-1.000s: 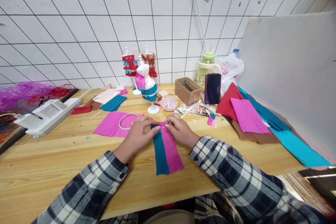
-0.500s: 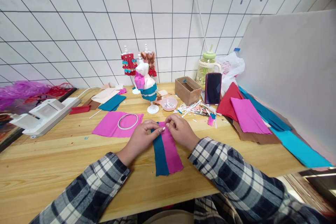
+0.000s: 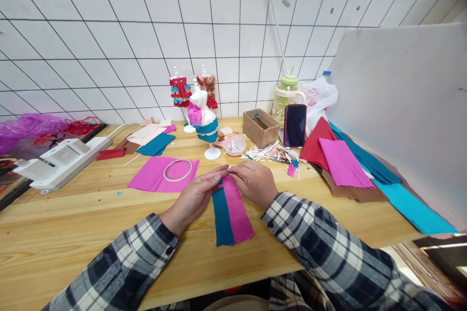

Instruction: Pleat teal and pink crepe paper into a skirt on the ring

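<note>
A two-coloured strip of crepe-like paper, teal (image 3: pixel 223 218) on the left and magenta (image 3: pixel 239 211) on the right, lies lengthwise on the table before me. Its far end is between my hands. My left hand (image 3: pixel 193 197) reaches in from the left, fingers long and pressed together with the thumb at the strip's top edge. Curled into a pinch, my right hand (image 3: pixel 253 180) grips the same end from the right. The fingertips of both hands nearly meet, and whatever small thing lies between them is hidden.
Behind stand a dressed mini mannequin (image 3: pixel 206 121), a pink dish (image 3: pixel 235 146), a cardboard box (image 3: pixel 260 129) and a phone (image 3: pixel 295 126). A ring (image 3: pixel 178 170) lies on magenta paper (image 3: pixel 149 175) at left. Coloured sheets (image 3: pixel 345 163) are piled right; a power strip (image 3: pixel 69 163) sits far left.
My left fingers have straightened and moved over the strip's far end. The small white piece seen between my fingertips is now covered. My right hand has closed in slightly; the strip stays put.
</note>
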A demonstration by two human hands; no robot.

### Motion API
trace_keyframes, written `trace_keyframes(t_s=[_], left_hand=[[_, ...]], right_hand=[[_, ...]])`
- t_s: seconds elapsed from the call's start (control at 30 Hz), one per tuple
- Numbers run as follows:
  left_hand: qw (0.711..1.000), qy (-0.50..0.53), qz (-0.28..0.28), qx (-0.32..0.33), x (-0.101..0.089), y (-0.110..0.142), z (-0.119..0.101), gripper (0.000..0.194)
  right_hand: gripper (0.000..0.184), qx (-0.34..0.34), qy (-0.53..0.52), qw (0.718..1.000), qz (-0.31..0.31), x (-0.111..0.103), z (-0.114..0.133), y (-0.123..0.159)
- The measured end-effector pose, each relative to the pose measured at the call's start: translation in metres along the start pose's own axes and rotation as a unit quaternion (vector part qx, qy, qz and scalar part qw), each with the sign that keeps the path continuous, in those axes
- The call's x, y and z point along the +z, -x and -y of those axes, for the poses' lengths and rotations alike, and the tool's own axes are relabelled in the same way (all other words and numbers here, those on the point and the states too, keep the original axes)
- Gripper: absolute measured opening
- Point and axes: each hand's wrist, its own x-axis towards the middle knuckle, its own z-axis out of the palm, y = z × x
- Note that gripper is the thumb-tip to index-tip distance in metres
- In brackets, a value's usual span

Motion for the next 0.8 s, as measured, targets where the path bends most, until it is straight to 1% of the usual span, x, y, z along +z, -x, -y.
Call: trace_keyframes(t_s=[0.07,0.17,0.23,0.33,0.43,0.53,0.7,0.8], left_hand=[[0.997,-0.073,-0.003,0.028,0.0,0.0,-0.001,0.032],[0.981,-0.175,-0.028,0.075,-0.001,-0.003,0.0,0.028],[0.973,-0.201,-0.048,0.104,-0.002,-0.005,0.002,0.023],[0.966,-0.212,-0.071,0.13,-0.003,-0.007,0.005,0.019],[0.961,-0.221,-0.091,0.141,-0.003,-0.006,0.004,0.019],[0.957,-0.228,-0.107,0.144,-0.002,-0.005,0.001,0.021],[0.962,-0.218,-0.127,0.107,-0.006,-0.006,0.002,0.023],[0.964,-0.21,-0.129,0.094,-0.007,-0.008,0.003,0.022]], right_hand=[[0.017,0.036,-0.046,0.998,-0.013,0.001,0.002,-0.001],[0.012,0.105,-0.125,0.986,-0.041,0.005,0.006,-0.002],[0.01,0.14,-0.17,0.974,-0.055,0.008,0.01,-0.002],[0.01,0.158,-0.205,0.964,-0.057,0.012,0.014,-0.001],[0.011,0.162,-0.22,0.96,-0.055,0.013,0.017,0.001],[0.013,0.15,-0.229,0.961,-0.048,0.01,0.018,0.001],[0.022,0.081,-0.217,0.973,-0.001,0.008,0.019,0.002],[0.027,0.056,-0.189,0.98,0.015,0.01,0.019,0.004]])
